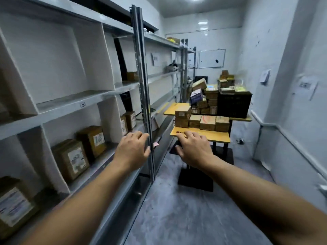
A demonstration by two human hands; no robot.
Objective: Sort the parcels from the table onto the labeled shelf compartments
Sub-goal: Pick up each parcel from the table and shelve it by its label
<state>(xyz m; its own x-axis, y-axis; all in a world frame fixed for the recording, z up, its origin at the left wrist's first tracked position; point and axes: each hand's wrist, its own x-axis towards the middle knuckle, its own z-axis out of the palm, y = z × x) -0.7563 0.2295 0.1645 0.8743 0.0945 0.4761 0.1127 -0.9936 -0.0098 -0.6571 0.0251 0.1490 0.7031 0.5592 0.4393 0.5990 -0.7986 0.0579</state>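
Both my hands are stretched forward and hold nothing. My left hand hangs in front of the shelf's metal upright, fingers loosely curled. My right hand is spread in the air short of the near yellow table. A row of brown cardboard parcels stands on that table. More parcels are piled on the far yellow table. Labeled parcels stand in the grey shelf compartments on the left.
A black crate with small boxes on top sits on the far table. The tables' black bases stand on the grey floor of the narrow aisle. A whiteboard hangs on the back wall. The right wall carries paper sheets.
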